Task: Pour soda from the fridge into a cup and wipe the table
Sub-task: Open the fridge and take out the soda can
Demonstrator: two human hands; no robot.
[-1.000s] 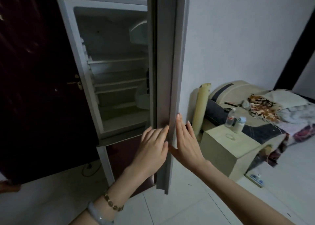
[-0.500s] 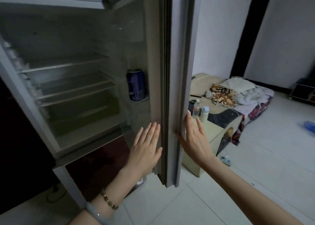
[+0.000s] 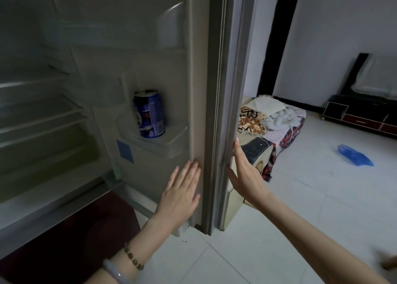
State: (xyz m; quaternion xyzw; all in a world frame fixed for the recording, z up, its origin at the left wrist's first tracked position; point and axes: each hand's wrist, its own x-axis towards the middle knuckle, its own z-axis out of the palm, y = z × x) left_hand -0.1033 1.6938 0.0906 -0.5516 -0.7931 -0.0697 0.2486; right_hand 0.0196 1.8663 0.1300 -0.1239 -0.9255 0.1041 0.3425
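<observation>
both hands are flat on the open grey fridge door [image 3: 217, 90], fingers straight: left hand [image 3: 180, 194] on the inner liner, right hand [image 3: 245, 174] against the outer edge. blue aluminium soda can [image 3: 149, 113] sits upright in the clear door shelf [image 3: 163, 140] just above the left hand

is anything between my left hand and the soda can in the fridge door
Nothing visible blocks it. The left hand lies flat on the fridge door below the soda can; only the low front lip of the door shelf crosses the can's base.
</observation>
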